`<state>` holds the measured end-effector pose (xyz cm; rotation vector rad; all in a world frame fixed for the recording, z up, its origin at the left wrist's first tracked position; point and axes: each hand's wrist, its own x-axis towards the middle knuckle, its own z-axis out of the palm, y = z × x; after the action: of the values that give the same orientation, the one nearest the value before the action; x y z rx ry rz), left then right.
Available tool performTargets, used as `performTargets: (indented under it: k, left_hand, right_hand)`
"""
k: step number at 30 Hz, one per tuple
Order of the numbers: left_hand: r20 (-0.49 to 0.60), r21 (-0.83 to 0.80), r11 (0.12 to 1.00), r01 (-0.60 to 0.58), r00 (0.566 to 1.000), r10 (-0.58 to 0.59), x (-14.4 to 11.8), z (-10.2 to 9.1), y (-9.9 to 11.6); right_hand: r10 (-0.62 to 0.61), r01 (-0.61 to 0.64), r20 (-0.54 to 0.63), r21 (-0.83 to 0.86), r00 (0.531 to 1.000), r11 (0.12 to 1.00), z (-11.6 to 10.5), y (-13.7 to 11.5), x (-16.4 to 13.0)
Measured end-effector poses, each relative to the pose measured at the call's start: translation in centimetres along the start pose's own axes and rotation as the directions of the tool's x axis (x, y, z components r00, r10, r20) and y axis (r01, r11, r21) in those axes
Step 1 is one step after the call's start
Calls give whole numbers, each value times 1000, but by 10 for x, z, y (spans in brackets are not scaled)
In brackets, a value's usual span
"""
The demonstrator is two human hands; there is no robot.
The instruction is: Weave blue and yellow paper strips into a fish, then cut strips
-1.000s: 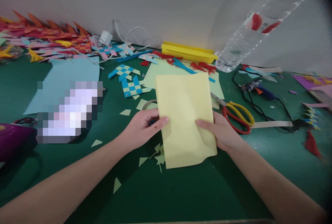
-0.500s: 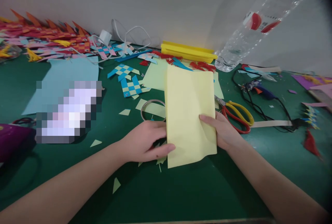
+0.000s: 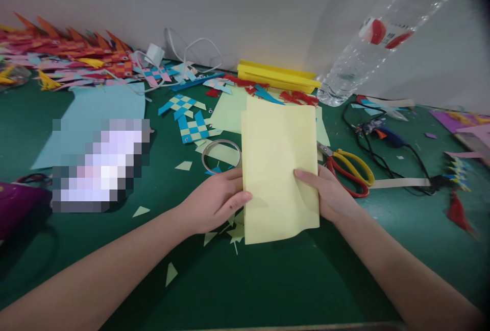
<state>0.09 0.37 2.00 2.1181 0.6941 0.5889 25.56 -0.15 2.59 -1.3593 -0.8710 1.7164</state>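
A folded sheet of pale yellow paper (image 3: 281,167) is held up over the green table (image 3: 291,285). My left hand (image 3: 218,198) grips its left edge, thumb in front and the other fingers partly hidden behind. My right hand (image 3: 327,190) pinches the right side, its thumb lying on the front face. Left of the paper is a ring-shaped roll of tape (image 3: 203,157), partly covered by my left hand. Scissors (image 3: 354,170) with red and yellow handles lie just right of my right hand, their blades partly hidden behind the paper.
Woven blue-and-green paper fish (image 3: 193,127) and pale scraps (image 3: 171,274) lie to the left. A phone (image 3: 101,167) rests partly on blue paper (image 3: 109,101). Against the wall lean a plastic bottle (image 3: 367,55) and a folded yellow strip (image 3: 277,76). A black cable (image 3: 417,160) curls at right.
My left hand has moved slightly up along the paper's left edge. The paper's lower left corner has shifted a little up and left. The tape roll moved slightly left; my right hand stays put.
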Motion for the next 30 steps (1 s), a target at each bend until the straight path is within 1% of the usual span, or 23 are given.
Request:
performTargets:
  k: [3,6,8,9,12,15,19,21,24,27,30]
  left_hand:
    - [-109,-110,988,112,986,-124,1,-2,2]
    - [-221,-171,966,196,947,-231,2,-4,3]
    - [-265,-188,957,220,927,-265,3,-4,2]
    - [-276,-193,957,217,924,-265,3,-4,2]
    - [-268,-170,970,175,939,-217,4,-4,3]
    - [-267,-109,982,155,947,-179,4,-4,5]
    - [-270,-100,981,164,945,-185,3,-3,7]
    - [-248,-120,979,164,950,-190,3,-4,7]
    - [-210,-130,974,186,955,-211,4,-3,6]
    - [-224,-97,960,264,934,-279,5,-2,4]
    - [-282,-120,933,338,890,-358,5,-2,2]
  right_hand:
    - [-1,1,0,23,1000,1000,-1,1,0]
    - [-6,5,11,34,1000,999,-1,1,0]
    - [-17,16,15,18,1000,1000,-1,1,0]
    - [-22,22,15,2,1000,1000,-1,1,0]
    - [-35,35,11,-26,999,999,-1,1,0]
    - [-33,33,7,-2,999,999,1,2,-1]
    - [-74,73,-35,-25,997,997,7,1,-4]
    - [-92,90,-58,-36,994,995,10,1,-6]
    - [-121,119,-50,-42,991,992,10,1,-5]
    - [-176,172,-56,-65,983,983,9,5,-2]
    - [-236,226,-90,-112,968,968,11,8,2]
